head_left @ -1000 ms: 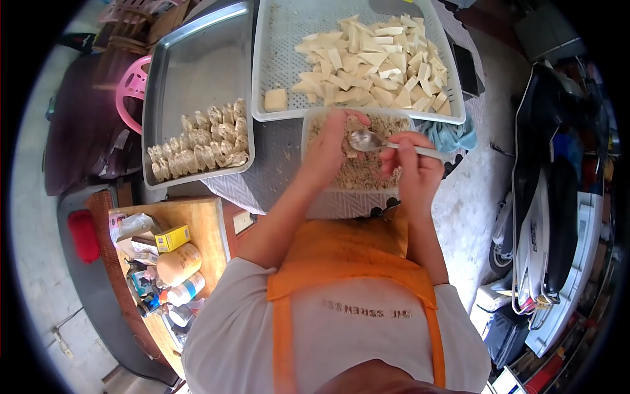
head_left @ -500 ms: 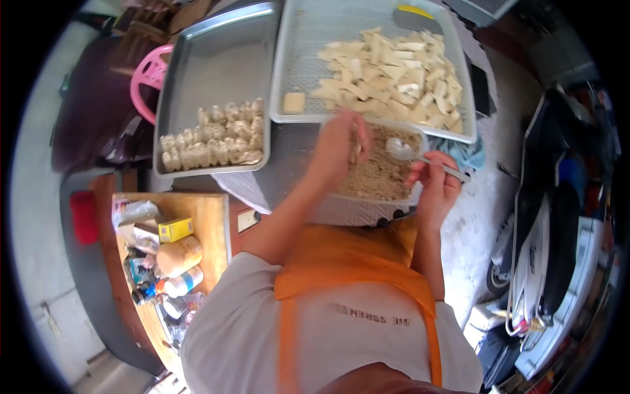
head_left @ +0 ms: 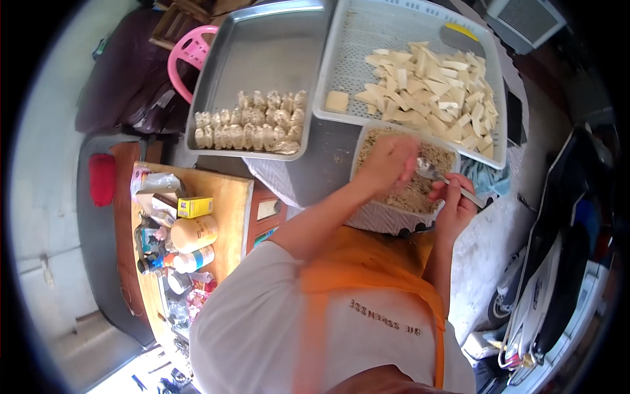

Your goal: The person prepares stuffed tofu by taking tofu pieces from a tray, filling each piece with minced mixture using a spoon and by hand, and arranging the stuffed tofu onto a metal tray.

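Note:
My right hand (head_left: 455, 199) grips the handle of a metal spoon (head_left: 470, 195). The spoon's bowl lies over a brown crumbly mixture (head_left: 408, 197) in a white rectangular container (head_left: 359, 150). Above the left part of that mixture is my left hand (head_left: 390, 162), its fingers curled together near the spoon's bowl; whatever they hold is hidden and blurred. Beyond the container, a white perforated tray (head_left: 354, 65) carries a heap of pale flat cut pieces (head_left: 436, 92), many triangular, and one separate square piece (head_left: 336, 101).
To the left, a metal tray (head_left: 262, 52) holds rows of pale, lumpy filled pieces (head_left: 252, 134). A yellow-edged scraper (head_left: 462, 38) lies in the perforated tray. Near my left elbow, a wooden cabinet (head_left: 226, 190) bears jars and boxes. A light blue cloth (head_left: 485, 177) hangs at right.
The view has shifted, so the trays sit further right and slightly lower. My left hand has moved rightward over the mixture, nearer the spoon's bowl. The spoon stays in my right hand.

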The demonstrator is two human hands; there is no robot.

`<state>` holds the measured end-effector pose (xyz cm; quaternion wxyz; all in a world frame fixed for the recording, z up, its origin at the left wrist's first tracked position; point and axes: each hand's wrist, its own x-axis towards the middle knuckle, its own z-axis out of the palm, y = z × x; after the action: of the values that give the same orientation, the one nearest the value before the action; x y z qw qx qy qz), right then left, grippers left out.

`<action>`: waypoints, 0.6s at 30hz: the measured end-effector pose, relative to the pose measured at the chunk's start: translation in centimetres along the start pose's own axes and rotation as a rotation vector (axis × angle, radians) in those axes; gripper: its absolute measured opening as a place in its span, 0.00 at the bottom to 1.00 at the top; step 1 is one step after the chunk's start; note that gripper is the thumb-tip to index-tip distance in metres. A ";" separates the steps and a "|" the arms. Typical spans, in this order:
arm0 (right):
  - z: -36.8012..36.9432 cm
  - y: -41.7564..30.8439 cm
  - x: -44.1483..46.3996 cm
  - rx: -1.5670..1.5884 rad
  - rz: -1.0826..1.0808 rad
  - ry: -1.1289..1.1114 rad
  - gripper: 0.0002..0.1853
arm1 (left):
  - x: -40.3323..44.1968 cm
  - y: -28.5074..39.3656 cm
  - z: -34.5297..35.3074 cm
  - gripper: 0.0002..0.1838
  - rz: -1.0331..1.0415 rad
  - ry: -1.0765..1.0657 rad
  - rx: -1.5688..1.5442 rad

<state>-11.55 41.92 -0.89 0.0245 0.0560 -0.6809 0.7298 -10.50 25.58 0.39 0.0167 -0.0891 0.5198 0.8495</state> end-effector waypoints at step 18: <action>-0.1 0.0 -0.1 0.064 0.029 -0.002 0.08 | -0.3 1.3 0.2 0.18 0.002 -0.190 0.096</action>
<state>-11.44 42.07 -0.90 0.0115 0.0475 -0.6581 0.7513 -10.37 25.18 1.67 0.0691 -0.0069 0.5561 0.8282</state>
